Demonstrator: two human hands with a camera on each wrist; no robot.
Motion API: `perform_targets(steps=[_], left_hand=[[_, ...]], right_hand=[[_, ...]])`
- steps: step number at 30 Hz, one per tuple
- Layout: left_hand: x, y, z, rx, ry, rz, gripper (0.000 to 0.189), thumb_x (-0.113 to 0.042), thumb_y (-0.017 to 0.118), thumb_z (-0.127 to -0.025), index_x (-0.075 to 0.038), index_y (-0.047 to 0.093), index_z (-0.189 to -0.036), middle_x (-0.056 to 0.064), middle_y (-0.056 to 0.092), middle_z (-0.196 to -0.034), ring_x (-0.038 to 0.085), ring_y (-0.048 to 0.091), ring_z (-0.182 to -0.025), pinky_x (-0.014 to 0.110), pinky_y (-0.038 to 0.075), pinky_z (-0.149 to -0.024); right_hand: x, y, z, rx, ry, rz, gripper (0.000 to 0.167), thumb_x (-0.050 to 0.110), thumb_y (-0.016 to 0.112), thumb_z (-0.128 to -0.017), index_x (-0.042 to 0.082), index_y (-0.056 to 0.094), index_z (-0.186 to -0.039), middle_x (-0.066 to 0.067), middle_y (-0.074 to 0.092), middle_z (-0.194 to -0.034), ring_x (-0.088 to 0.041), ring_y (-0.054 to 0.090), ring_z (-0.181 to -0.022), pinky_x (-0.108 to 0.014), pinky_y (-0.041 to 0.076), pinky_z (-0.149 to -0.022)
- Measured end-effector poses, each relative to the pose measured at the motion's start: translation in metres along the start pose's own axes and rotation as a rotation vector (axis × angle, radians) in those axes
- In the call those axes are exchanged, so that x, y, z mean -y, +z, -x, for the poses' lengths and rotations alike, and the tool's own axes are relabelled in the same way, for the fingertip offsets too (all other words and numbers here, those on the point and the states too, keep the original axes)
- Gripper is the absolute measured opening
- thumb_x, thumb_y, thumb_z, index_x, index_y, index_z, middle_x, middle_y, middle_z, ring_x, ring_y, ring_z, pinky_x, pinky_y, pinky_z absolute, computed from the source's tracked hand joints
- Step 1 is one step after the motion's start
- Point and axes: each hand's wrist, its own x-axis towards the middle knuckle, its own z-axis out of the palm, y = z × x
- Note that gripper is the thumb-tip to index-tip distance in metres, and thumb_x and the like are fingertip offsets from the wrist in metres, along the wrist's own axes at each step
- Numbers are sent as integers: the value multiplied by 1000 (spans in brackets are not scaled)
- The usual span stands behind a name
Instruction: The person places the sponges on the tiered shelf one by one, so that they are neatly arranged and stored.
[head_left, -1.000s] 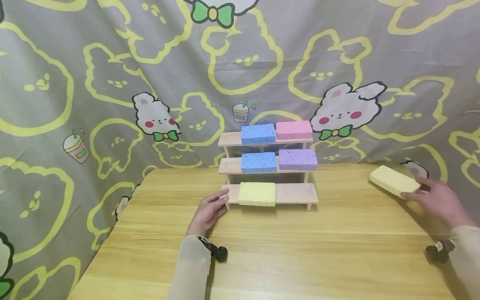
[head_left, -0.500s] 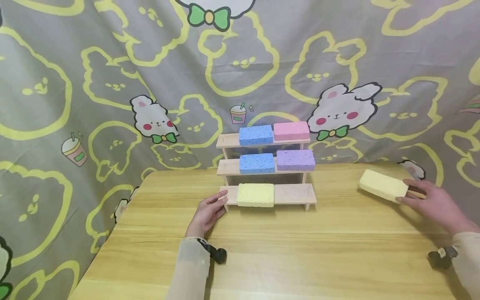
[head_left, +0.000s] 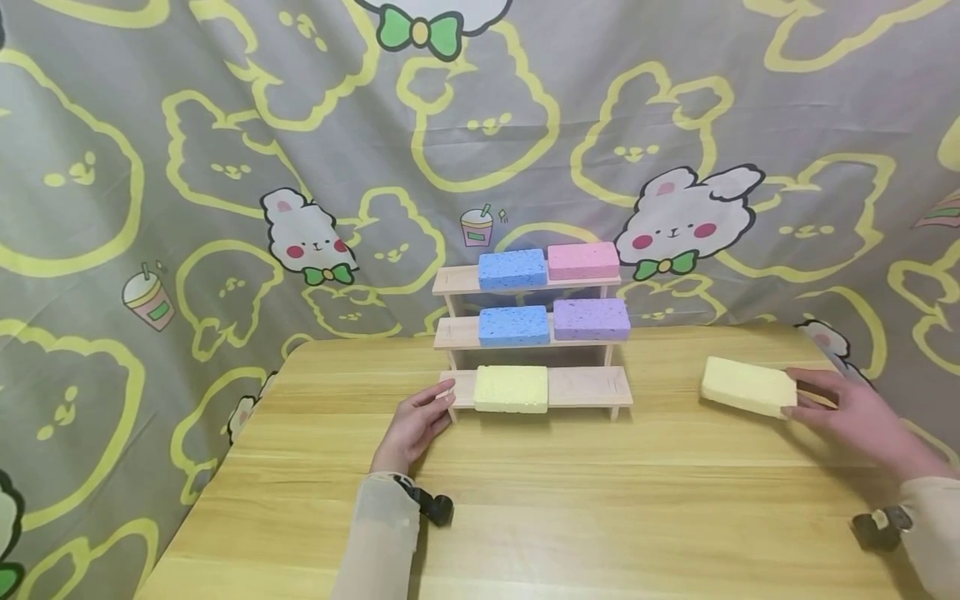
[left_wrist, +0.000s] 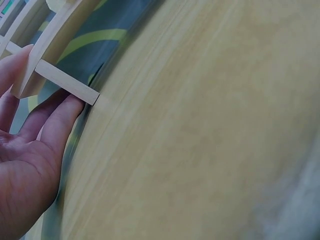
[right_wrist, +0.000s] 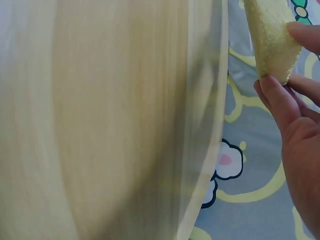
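A three-tier wooden display shelf (head_left: 588, 385) stands near the back of the table. My left hand (head_left: 412, 427) holds the left end of its lowest tier; in the left wrist view, fingers (left_wrist: 62, 117) reach under the board beside a leg. On that tier lies a yellow sponge (head_left: 512, 389). The middle tier carries a blue sponge (head_left: 514, 326) and a purple sponge (head_left: 592, 320). Another blue sponge (head_left: 512, 269) and a pink sponge (head_left: 583, 262) sit on top. Right of the shelf, my right hand (head_left: 847, 412) pinches a second yellow sponge (head_left: 748, 387) by its right end, above the table.
A wooden table (head_left: 570, 517) spreads in front of the shelf. Behind it hangs a grey curtain (head_left: 360, 142) with yellow cartoon outlines, close to the table's back edge. Small black cameras are strapped to both wrists.
My right hand has brought the second yellow sponge leftward and a little nearer, toward the shelf. The left hand keeps its hold. The view has shifted slightly.
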Motion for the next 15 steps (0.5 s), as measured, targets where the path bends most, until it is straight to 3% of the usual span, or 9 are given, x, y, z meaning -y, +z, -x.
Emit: perform_targets(steps=[4,13,15], left_hand=[[0,-1,-1,1,-1,-8,37,-1,66,-92,0,63,-129,15,53,-139,24,59,-115,40,48,-97],[1,-1,-1,3,2,-14,39,-3,67,-92,0,62,-130,15,51,-140,24,58,-116,43,46,-99],[1,-1,-1,5,1,-10,39,-2,67,-92,0,61,-131,15,52,-140,23,58,-116,42,46,-99]], right_hand=[[1,4,1,-7,-52,-69,57,4,72,-89,-18,44,-134,23,45,-126,17,50,-102,-10,48,-79],[8,13,4,8,-97,-94,55,0,72,-88,-14,47,-135,26,47,-127,15,50,-107,-10,46,-82],[9,14,4,12,-106,-110,53,-2,71,-87,-8,51,-136,24,47,-127,14,51,-107,-10,46,-83]])
